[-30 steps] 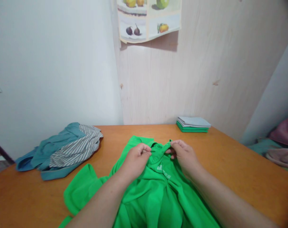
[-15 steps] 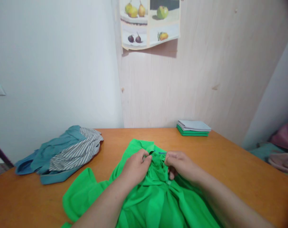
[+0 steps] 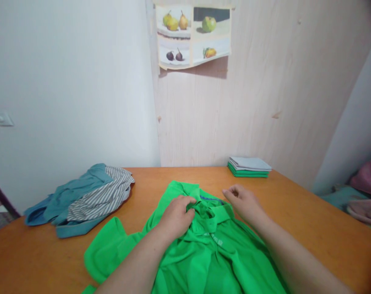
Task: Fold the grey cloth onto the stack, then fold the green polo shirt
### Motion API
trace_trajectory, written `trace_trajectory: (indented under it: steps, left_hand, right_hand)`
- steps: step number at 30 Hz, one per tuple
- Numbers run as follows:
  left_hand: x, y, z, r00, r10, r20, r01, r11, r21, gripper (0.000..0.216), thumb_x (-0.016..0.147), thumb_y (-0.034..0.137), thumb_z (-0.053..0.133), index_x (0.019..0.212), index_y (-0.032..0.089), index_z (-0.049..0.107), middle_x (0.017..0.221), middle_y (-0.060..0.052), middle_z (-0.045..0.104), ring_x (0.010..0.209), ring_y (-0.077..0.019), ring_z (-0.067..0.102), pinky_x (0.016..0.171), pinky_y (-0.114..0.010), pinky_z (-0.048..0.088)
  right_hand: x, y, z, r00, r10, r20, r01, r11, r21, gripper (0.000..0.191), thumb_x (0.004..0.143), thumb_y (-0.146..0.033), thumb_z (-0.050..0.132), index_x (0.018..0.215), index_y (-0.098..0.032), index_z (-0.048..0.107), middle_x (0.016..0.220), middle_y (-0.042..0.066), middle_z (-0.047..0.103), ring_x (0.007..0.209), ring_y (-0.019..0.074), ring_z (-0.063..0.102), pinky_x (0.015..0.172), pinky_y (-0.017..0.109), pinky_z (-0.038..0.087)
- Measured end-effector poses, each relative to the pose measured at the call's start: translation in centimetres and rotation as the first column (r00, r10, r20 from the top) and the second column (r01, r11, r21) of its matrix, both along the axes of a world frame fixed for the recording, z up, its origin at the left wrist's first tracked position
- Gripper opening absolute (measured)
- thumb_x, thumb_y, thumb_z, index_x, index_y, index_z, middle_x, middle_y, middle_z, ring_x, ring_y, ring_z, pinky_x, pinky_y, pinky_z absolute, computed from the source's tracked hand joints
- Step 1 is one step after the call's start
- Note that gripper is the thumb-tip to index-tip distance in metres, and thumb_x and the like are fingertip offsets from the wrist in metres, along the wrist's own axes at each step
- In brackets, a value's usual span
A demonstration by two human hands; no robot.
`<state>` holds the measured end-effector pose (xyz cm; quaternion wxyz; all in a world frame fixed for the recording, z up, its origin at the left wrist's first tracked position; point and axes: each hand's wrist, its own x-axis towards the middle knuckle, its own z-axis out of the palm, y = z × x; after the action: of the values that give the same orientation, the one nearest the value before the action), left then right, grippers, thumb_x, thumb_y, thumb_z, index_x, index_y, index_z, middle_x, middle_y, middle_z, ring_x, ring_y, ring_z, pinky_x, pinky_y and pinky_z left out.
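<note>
A green polo shirt lies rumpled in front of me, its collar at the far end and small white lettering on the chest. At the left side of the neck opening, my left hand is closed, with shirt fabric between thumb and index finger. My right hand hovers just beyond the right side of the collar, apart from it. Its fingers are curled together and nothing shows in them. One sleeve spreads out to the left, partly hidden by my left forearm.
Teal and striped clothes are heaped at the left of the wooden table. Toward the back right sits a neat stack of folded grey and green cloth. More fabric lies beyond the table's right edge. A fruit poster hangs on the wall.
My right hand has let go of the shirt's neck opening and moved up and right. The collar's right side now lies in view. My left hand stays at the neck.
</note>
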<state>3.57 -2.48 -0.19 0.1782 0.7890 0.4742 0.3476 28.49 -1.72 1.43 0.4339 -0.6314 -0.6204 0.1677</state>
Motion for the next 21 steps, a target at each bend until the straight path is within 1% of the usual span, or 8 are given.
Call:
trace_trajectory:
  steps: [3, 6, 9, 12, 13, 15, 18, 21]
  left_hand:
    - [0.1, -0.1, 0.1, 0.999, -0.048, -0.014, 0.048, 0.999, -0.002, 0.022, 0.08, 0.021, 0.059, 0.095, 0.024, 0.074, 0.1, -0.006, 0.072, 0.099, -0.0251, 0.063, 0.088, -0.035, 0.045]
    - [0.3, -0.3, 0.1, 0.998, -0.063, 0.002, 0.063, 0.997, -0.054, 0.018, 0.08, 0.023, 0.057, 0.089, 0.024, 0.073, 0.089, -0.003, 0.072, 0.085, -0.0219, 0.064, 0.075, -0.031, 0.045]
    - [0.5, -0.3, 0.0, 0.999, -0.02, 0.05, 0.026, 0.994, -0.108, 0.018, 0.084, 0.034, 0.057, 0.086, 0.022, 0.071, 0.079, -0.002, 0.07, 0.073, -0.0196, 0.062, 0.063, -0.027, 0.042]
    - [0.7, -0.2, 0.1, 0.988, 0.031, 0.152, -0.012, 0.992, -0.124, 0.031, 0.086, 0.048, 0.059, 0.09, 0.019, 0.07, 0.081, -0.004, 0.07, 0.074, -0.0196, 0.061, 0.063, -0.027, 0.042]
    - [0.7, -0.1, 0.2, 0.978, 0.052, 0.203, -0.025, 0.99, -0.137, 0.035, 0.086, 0.052, 0.059, 0.093, 0.019, 0.069, 0.084, -0.005, 0.07, 0.076, -0.0201, 0.062, 0.066, -0.028, 0.043]
    - [0.8, -0.1, 0.5, 0.944, 0.096, 0.317, -0.039, 0.983, -0.181, 0.042, 0.085, 0.058, 0.059, 0.096, 0.018, 0.068, 0.09, -0.006, 0.071, 0.084, -0.0216, 0.063, 0.072, -0.029, 0.046]
    - [0.9, -0.2, 0.9, 0.881, 0.143, 0.45, -0.034, 0.969, -0.243, 0.049, 0.085, 0.062, 0.059, 0.102, 0.017, 0.067, 0.103, -0.01, 0.071, 0.097, -0.024, 0.063, 0.082, -0.032, 0.048]
    - [1.0, -0.3, 1.3, 0.837, 0.151, 0.527, -0.008, 0.964, -0.264, 0.054, 0.082, 0.059, 0.067, 0.115, 0.016, 0.064, 0.114, -0.013, 0.069, 0.104, -0.0259, 0.063, 0.088, -0.035, 0.047]
  right_hand:
    - [0.6, 0.5, -1.4, 0.988, 0.003, 0.156, 0.009, 0.997, -0.077, 0.034, 0.07, -0.057, 0.069, 0.073, -0.023, 0.066, 0.073, 0.005, 0.067, 0.069, 0.0205, 0.058, 0.059, 0.029, 0.033]
    - [0.6, 0.5, -2.4, 0.983, 0.058, 0.174, -0.034, 0.99, -0.136, 0.021, 0.063, -0.042, 0.076, 0.066, -0.023, 0.067, 0.069, 0.005, 0.067, 0.066, 0.0189, 0.057, 0.059, 0.028, 0.031]
    - [0.3, 0.5, -2.6, 0.981, 0.114, 0.155, -0.092, 0.986, -0.139, 0.01, 0.063, -0.027, 0.069, 0.057, -0.023, 0.062, 0.056, 0.0, 0.06, 0.058, 0.0153, 0.051, 0.056, 0.027, 0.028]
    - [-0.1, 0.6, -2.0, 0.98, 0.155, 0.121, -0.145, 0.986, -0.087, 0.007, 0.069, -0.025, 0.061, 0.062, -0.023, 0.061, 0.062, -0.001, 0.061, 0.063, 0.0153, 0.052, 0.057, 0.026, 0.032]
    - [-0.2, 0.6, -1.8, 0.982, 0.173, 0.08, -0.169, 0.984, -0.06, 0.007, 0.072, -0.026, 0.059, 0.066, -0.023, 0.062, 0.065, -0.002, 0.061, 0.066, 0.0156, 0.053, 0.058, 0.025, 0.034]
    - [-0.6, 0.3, -1.2, 0.969, 0.233, -0.086, -0.234, 0.972, -0.004, 0.01, 0.076, -0.03, 0.057, 0.074, -0.023, 0.063, 0.068, -0.003, 0.061, 0.066, 0.0155, 0.053, 0.058, 0.025, 0.036]
    - [-1.2, -0.4, -0.3, 0.852, 0.335, -0.403, -0.342, 0.938, 0.058, 0.016, 0.079, -0.039, 0.063, 0.081, -0.022, 0.062, 0.065, -0.005, 0.058, 0.059, 0.0139, 0.049, 0.055, 0.024, 0.037]
    - [-1.9, -1.4, 0.6, 0.745, 0.417, -0.521, -0.426, 0.898, 0.108, 0.02, 0.078, -0.041, 0.069, 0.084, -0.023, 0.064, 0.075, -0.002, 0.064, 0.067, 0.015, 0.055, 0.062, 0.025, 0.043]
